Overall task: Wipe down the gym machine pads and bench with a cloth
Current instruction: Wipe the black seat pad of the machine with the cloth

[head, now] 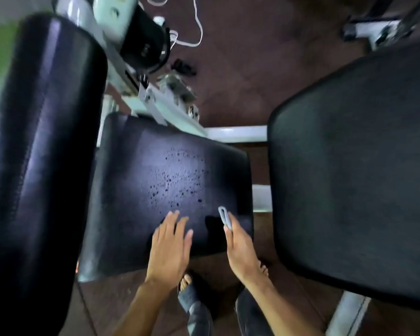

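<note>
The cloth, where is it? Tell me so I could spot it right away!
Find the middle black seat pad, the one speckled with droplets. At its near right edge, the right hand pinches a small folded grey cloth. It is the only pale soft thing on the dark pads.

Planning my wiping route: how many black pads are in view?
3: a tall back pad on the left, the droplet-spotted seat pad in the middle, and a wide pad on the right. Others may lie beyond the frame.

My one head camera looks steeply down, close over the seat pad (170, 190), hands at the frame's bottom.
</note>
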`<state>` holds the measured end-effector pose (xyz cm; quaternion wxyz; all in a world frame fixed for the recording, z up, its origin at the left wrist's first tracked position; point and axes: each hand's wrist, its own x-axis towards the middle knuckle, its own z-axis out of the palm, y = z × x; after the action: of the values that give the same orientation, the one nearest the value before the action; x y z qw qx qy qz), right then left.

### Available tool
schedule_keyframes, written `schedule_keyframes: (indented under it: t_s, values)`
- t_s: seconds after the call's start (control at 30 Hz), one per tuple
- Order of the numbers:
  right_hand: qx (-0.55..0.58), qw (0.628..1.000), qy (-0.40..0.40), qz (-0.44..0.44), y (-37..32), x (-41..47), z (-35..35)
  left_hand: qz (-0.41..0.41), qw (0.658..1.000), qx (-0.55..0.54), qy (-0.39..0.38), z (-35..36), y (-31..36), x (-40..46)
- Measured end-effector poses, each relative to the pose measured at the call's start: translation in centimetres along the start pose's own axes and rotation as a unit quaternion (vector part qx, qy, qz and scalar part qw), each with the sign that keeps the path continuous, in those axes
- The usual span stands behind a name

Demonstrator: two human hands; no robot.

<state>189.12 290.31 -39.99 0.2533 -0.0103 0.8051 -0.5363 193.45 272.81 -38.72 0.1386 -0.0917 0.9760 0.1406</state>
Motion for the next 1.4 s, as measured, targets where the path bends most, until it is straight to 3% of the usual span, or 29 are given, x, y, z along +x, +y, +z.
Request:
schedule_keyframes:
  t_s: [0.2,0.33,0.5,0.7,0.9,0.93,1.03,1.1,1.2,1.3,1.4]
  values:
    - [-0.031,0.998,0.042,-0.025,2.5,7.0,5.9,-0.007,0.994,0.013,0.105,2.0,-5.6,3.0]
    - [-0.088,0.992,0.012,-0.088,1.8,9.8,8.9,-0.024,0.986,0.027,0.166,1.5,-9.6,4.4]
    - [-0.322,0.935,0.024,-0.145,3.9,10.2,11.6,-0.055,0.978,0.073,0.187,1.6,-13.6,5.3]
    - [-0.390,0.906,0.023,-0.162,7.0,7.9,11.4,-0.083,0.971,0.125,0.184,2.6,-14.1,5.4]
    - [-0.326,0.932,0.161,0.000,2.1,19.2,10.6,-0.086,0.969,0.138,0.184,3.0,-13.9,5.7]
    - [-0.324,0.933,0.156,-0.012,0.4,20.7,11.6,-0.086,0.969,0.139,0.187,3.1,-14.0,5.7]
    - [-0.350,0.920,0.089,-0.152,-1.3,18.7,14.8,-0.089,0.969,0.127,0.193,3.0,-14.0,5.9]
    - [-0.377,0.898,0.026,-0.224,0.6,13.2,15.1,-0.091,0.970,0.116,0.195,3.0,-13.9,5.7]
    - [-0.416,0.873,-0.012,-0.254,6.3,7.1,12.4,-0.093,0.971,0.110,0.192,2.9,-13.9,5.8]
    - [-0.435,0.880,0.001,-0.192,8.6,9.6,8.6,-0.097,0.972,0.116,0.182,2.8,-13.8,5.8]
    - [-0.387,0.911,0.109,-0.088,3.8,17.9,8.7,-0.097,0.971,0.129,0.175,2.8,-13.7,5.9]
